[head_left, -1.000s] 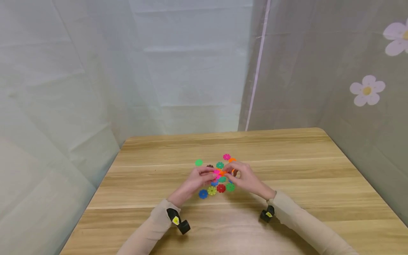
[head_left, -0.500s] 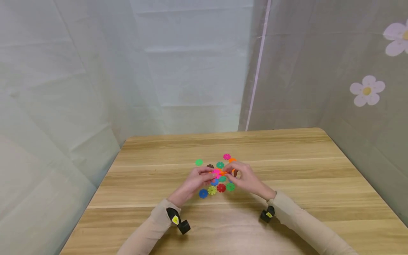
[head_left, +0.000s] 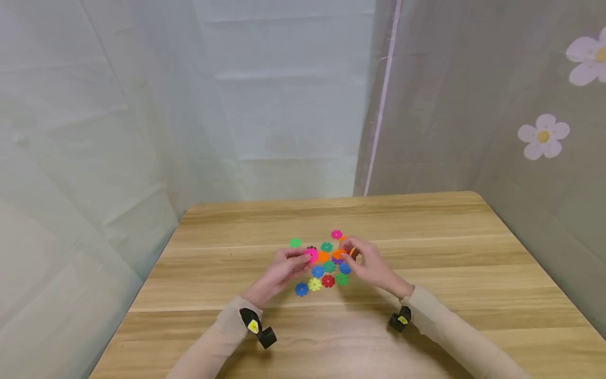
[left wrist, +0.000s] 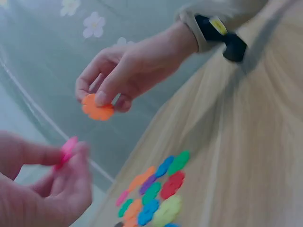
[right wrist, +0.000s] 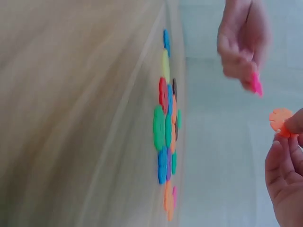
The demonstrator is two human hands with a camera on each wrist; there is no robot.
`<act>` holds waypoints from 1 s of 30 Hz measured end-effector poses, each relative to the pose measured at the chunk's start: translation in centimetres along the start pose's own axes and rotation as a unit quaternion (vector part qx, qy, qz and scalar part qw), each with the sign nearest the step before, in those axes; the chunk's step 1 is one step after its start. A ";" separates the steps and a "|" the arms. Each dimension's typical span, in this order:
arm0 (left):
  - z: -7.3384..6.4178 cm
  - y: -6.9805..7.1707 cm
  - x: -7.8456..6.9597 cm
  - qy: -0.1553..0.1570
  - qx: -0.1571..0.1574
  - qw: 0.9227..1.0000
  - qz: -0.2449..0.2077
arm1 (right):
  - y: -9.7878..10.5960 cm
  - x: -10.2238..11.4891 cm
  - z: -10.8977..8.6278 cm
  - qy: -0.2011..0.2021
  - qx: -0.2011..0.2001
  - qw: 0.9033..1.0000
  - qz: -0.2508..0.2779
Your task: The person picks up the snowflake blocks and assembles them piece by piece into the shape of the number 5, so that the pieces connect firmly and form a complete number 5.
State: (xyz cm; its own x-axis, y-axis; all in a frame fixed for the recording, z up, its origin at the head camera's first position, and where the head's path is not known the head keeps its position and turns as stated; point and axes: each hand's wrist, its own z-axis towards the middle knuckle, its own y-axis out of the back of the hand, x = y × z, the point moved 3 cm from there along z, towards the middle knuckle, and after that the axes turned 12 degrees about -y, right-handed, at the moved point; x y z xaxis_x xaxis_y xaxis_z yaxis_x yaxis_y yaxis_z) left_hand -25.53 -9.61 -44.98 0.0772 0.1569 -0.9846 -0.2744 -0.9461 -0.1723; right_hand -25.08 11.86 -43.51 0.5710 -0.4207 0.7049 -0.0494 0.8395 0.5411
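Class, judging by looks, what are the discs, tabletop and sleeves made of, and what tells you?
Discs: probably smooth plastic, given their bright, even colours and neatly notched edges.
Tabletop: wood or wood-look laminate, faintly glossy; grain streaks and a pale sheen show, but not which.
Sleeves: likely matte fabric, with rumpled cuffs.

Wood-grain table (head_left: 213, 284), red disc (head_left: 328, 282), yellow disc (head_left: 314, 286), purple disc (left wrist: 147, 184), blue discs (head_left: 301, 290), green discs (head_left: 341, 280), notched, loosely clustered

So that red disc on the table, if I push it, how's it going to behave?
The red disc would probably slide rather than roll, since it lies flat on the table. It's likely light, looking thin and small. It may be fairly stiff: the similar orange disc, pinched near its edge by the right hand, shows no droop.
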 end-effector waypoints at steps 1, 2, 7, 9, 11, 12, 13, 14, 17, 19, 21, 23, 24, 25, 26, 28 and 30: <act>-0.1 0.1 -0.1 0.003 0.007 1.000 0.005 | 0.1 -0.1 0.0 -0.003 0.000 1.000 0.001; -0.1 0.2 -0.2 0.003 0.017 1.000 0.009 | 0.1 -0.1 0.0 -0.005 0.003 1.000 0.000; -0.1 -0.1 -0.4 -0.011 0.065 0.996 0.063 | 0.0 0.2 0.3 0.005 0.025 1.000 -0.007; -0.1 -0.4 -0.4 -0.015 0.073 0.993 0.091 | -0.2 0.4 0.4 0.014 0.033 0.999 -0.006; -0.2 -0.6 -0.4 -0.016 0.078 0.991 0.110 | -0.3 0.5 0.5 0.021 0.038 0.999 -0.003; -0.2 -0.7 -0.4 -0.020 0.079 0.990 0.117 | -0.4 0.5 0.5 0.023 0.039 0.999 -0.002; -0.2 -0.8 -0.4 -0.018 0.078 0.990 0.118 | -0.4 0.5 0.5 0.024 0.039 0.999 -0.001; -0.2 -0.9 -0.4 -0.018 0.076 0.990 0.120 | -0.5 0.5 0.5 0.025 0.040 0.999 0.001; -0.2 -1.0 -0.4 -0.016 0.068 0.990 0.119 | -0.5 0.4 0.5 0.024 0.045 0.999 0.004; -0.2 -0.9 -0.4 -0.012 0.063 0.991 0.116 | -0.6 0.4 0.5 0.024 0.048 0.999 0.008; -0.2 -0.9 -0.4 -0.013 0.058 0.992 0.114 | -0.6 0.5 0.4 0.024 0.050 0.998 0.009; -0.2 -0.9 -0.4 -0.014 0.051 0.993 0.106 | -0.7 0.5 0.4 0.022 0.051 0.998 0.007; -0.2 -0.9 -0.4 -0.014 0.047 0.993 0.105 | -0.7 0.6 0.4 0.021 0.051 0.998 0.006; -0.1 -0.9 -0.4 -0.013 0.043 0.994 0.101 | -0.7 0.6 0.4 0.020 0.050 0.999 0.005; -0.1 -1.0 -0.3 -0.012 0.037 0.995 0.096 | -0.8 0.7 0.4 0.021 0.048 0.999 0.003; -0.1 -1.0 -0.3 -0.008 0.023 0.996 0.087 | -0.9 1.0 0.3 0.035 0.040 0.999 -0.005; -0.1 -1.2 -0.3 -0.006 0.010 0.997 0.081 | -1.2 1.4 0.2 0.056 0.021 0.998 -0.023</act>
State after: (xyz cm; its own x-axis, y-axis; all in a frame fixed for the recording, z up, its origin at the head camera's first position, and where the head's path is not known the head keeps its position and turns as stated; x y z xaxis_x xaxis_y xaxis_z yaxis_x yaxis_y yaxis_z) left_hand -25.12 -8.53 -44.46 0.0195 0.0069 -0.9998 -0.3021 -0.9532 -0.0124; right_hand -24.39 10.22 -43.09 0.6620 -0.4150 0.6241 -0.0534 0.8045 0.5916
